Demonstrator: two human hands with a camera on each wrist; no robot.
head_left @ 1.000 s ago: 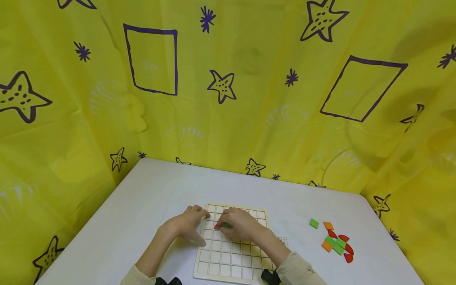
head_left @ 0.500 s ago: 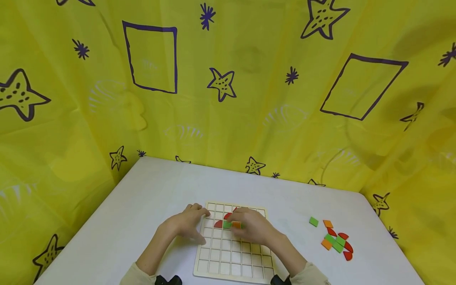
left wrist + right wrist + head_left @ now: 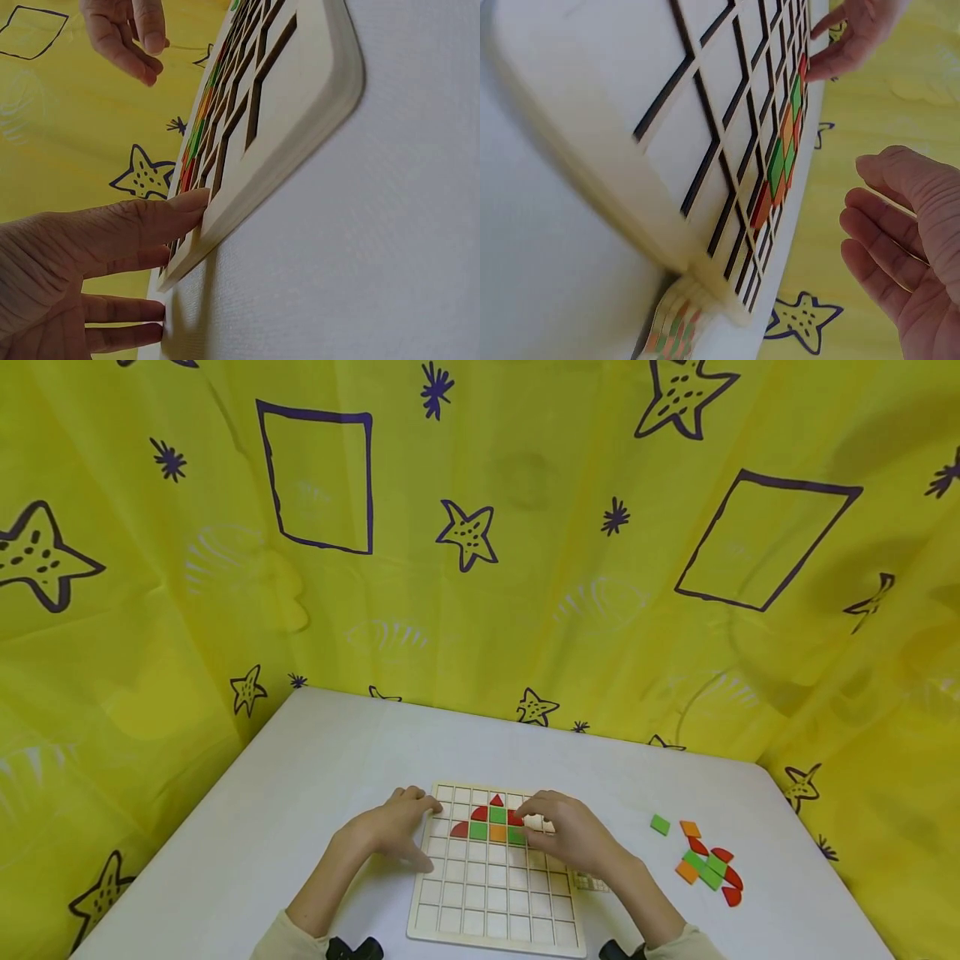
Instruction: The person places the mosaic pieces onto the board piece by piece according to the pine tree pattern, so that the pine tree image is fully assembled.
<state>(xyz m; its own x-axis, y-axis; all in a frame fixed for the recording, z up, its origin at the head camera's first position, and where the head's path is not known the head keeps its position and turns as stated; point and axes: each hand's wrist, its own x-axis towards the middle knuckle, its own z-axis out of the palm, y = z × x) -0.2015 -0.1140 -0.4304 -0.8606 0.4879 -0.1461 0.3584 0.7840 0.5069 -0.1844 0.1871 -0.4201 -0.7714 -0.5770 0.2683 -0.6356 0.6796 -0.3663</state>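
Note:
A pale wooden grid board [image 3: 495, 935] lies on the white table. In its upper cells sit a red triangle [image 3: 497, 800], green squares [image 3: 497, 815], an orange square [image 3: 498, 832] and red rounded pieces [image 3: 460, 830]. My left hand [image 3: 393, 831] rests at the board's left side, its straight thumb [image 3: 191, 201] on the rim. My right hand [image 3: 573, 831] hovers over the right part of the board, fingers loosely bent, with nothing seen between them in the right wrist view. It partly covers the right end of the coloured rows; a red-orange piece [image 3: 761, 206] shows there in the right wrist view.
Loose green squares [image 3: 660, 825], orange squares [image 3: 690, 830] and red rounded pieces [image 3: 732, 897] lie to the right of the board. A small patterned card [image 3: 591, 882] pokes out by the board's right edge, partly behind my right arm. A yellow curtain [image 3: 525, 610] surrounds the table.
My right hand has shifted right across the board, uncovering the red, green and orange pieces it was over. My left hand has stayed in place.

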